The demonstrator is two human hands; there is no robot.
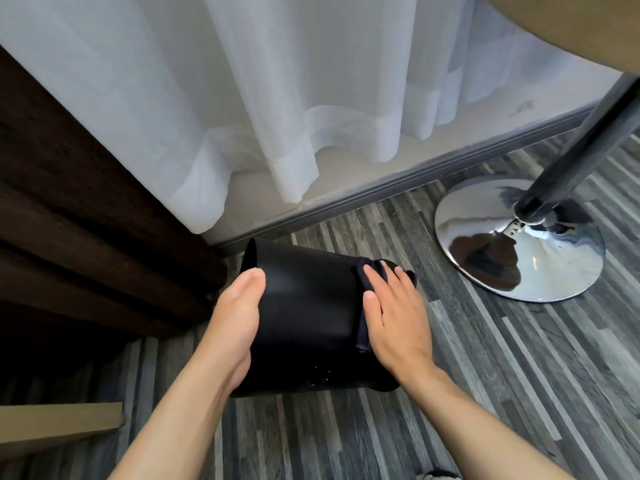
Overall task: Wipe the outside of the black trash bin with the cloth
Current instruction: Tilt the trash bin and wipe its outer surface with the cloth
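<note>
The black trash bin (304,313) lies tipped on its side on the striped grey floor, its open rim towards the left. My left hand (235,317) grips the bin's left edge, thumb on top. My right hand (394,317) lies flat on the bin's right part, fingers spread, pressing a dark cloth (363,299) against the outer wall. Most of the cloth is hidden under my palm; a fold hangs down along the bin's side and a bit shows past my fingertips.
A chrome table base (519,240) with a dark pole (588,140) stands on the right. White sheer curtains (277,98) hang behind the bin, above a grey baseboard (398,183). A dark brown curtain (69,209) fills the left. A wooden edge (59,424) sits bottom left.
</note>
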